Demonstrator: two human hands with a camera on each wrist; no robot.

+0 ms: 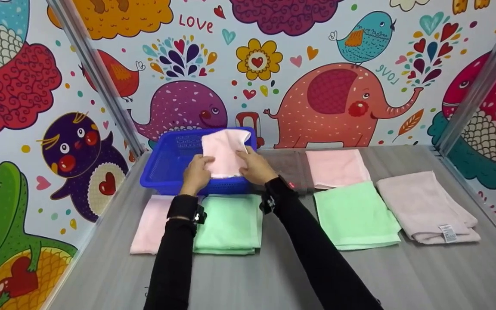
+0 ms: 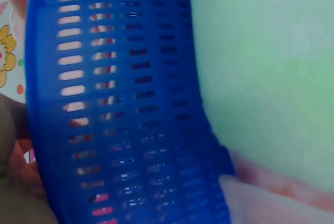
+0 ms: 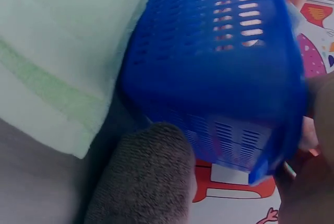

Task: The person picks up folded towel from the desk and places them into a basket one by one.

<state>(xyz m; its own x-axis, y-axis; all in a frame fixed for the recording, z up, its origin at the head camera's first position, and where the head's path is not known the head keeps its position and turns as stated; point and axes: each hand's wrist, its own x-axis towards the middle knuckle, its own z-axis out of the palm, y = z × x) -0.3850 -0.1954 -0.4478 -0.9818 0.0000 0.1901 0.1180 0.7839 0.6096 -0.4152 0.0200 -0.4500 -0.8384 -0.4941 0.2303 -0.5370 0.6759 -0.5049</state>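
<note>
A pink towel [image 1: 223, 150], folded small, is held between both hands over the right part of a blue plastic basket [image 1: 168, 165]. My left hand [image 1: 197, 173] pinches its lower left edge, thumb on the near face. My right hand [image 1: 256, 167] grips its right side, with the thumb in front and the other fingers behind. The upper right corner of the towel curls, showing a whitish edge. In both wrist views the slotted basket wall [image 2: 120, 104] fills much of the picture, and the hands show only partly at the borders.
Before the basket lie a pink towel [image 1: 150, 226] and a green towel [image 1: 230, 224]. To its right are a brown towel [image 1: 284, 168], another pink one [image 1: 337, 168], a second green one [image 1: 355, 215] and a larger dusty-pink towel [image 1: 424, 206]. A patterned wall [image 1: 252, 103] stands behind.
</note>
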